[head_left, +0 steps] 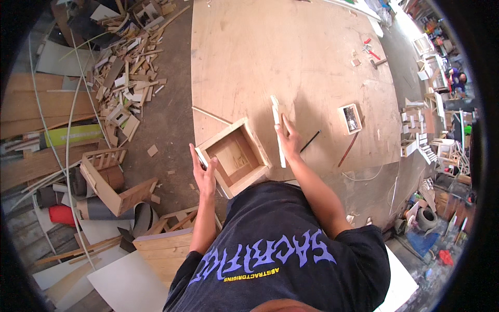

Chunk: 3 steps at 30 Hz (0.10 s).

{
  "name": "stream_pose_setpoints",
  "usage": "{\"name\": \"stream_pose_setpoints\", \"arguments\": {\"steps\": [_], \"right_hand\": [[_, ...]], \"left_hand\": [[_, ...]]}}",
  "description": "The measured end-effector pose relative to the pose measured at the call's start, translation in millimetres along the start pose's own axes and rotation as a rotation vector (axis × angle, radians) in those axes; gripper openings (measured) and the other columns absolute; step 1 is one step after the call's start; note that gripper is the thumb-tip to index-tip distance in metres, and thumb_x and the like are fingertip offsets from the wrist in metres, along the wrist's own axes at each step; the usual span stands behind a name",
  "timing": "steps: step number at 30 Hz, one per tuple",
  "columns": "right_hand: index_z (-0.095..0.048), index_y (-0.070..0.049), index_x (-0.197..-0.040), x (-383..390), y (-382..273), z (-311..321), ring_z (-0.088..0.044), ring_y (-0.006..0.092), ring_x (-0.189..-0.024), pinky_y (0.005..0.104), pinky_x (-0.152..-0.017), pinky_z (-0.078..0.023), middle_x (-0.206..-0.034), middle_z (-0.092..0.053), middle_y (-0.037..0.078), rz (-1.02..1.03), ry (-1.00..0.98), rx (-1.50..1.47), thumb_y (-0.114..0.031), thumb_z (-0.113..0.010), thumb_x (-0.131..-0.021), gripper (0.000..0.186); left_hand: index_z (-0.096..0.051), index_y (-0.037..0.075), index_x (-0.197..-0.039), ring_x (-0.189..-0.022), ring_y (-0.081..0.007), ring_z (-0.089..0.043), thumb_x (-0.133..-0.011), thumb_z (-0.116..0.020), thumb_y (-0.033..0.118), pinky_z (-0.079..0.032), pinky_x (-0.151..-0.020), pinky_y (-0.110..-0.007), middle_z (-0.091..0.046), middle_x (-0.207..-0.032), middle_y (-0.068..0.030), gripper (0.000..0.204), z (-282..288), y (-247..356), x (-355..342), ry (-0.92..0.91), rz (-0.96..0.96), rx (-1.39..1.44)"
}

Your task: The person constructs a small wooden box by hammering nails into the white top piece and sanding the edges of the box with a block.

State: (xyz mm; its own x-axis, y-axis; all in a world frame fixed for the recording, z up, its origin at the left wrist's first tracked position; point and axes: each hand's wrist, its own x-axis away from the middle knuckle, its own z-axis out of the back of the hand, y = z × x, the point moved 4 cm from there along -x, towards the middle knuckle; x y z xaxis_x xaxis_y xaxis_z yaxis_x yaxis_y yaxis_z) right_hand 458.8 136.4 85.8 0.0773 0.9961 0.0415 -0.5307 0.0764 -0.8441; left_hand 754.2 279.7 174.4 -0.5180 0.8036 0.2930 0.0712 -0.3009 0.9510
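Observation:
An open square wooden box rests at the near edge of a plywood work surface, tilted toward my body, its hollow inside facing up. My left hand grips its left wall, with the thumb over the rim and the fingers outside. To the right of the box, my right hand holds a pale wooden board, seen nearly edge-on and apart from the box. Just right of that hand lies a thin black rod. A narrow wood strip lies behind the box.
Farther right sit a small wooden box with dark bits inside and a brown stick. A hammer and a red-handled tool lie at the far right. Scrap wood is heaped on the floor at left, above a wooden frame.

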Motion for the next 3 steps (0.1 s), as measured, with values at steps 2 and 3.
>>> {"name": "stream_pose_setpoints", "arguments": {"steps": [2,3], "right_hand": [[-0.063,-0.013,-0.151,15,-4,12,-0.066,0.0346,-0.131,0.0432,-0.107,-0.053,-0.14,-0.07,0.021,-0.039,0.015,-0.035,-0.043,-0.073,-0.1,0.06],[-0.063,-0.013,-0.151,16,-8,13,-0.066,0.0346,-0.131,0.0432,-0.107,-0.053,-0.14,-0.07,0.021,-0.029,0.019,-0.033,-0.043,-0.073,-0.1,0.06]], "left_hand": [[-0.014,0.004,-0.173,-0.141,-0.0286,-0.051,-0.095,-0.075,0.025,-0.037,-0.12,-0.039,-0.05,-0.159,-0.0224,0.102,5,28,3,0.003,-0.047,0.094],[-0.013,0.004,-0.173,-0.143,-0.029,-0.05,-0.095,-0.076,0.026,-0.037,-0.121,-0.04,-0.05,-0.159,-0.0226,0.103,7,42,6,0.008,-0.072,0.095]]}}
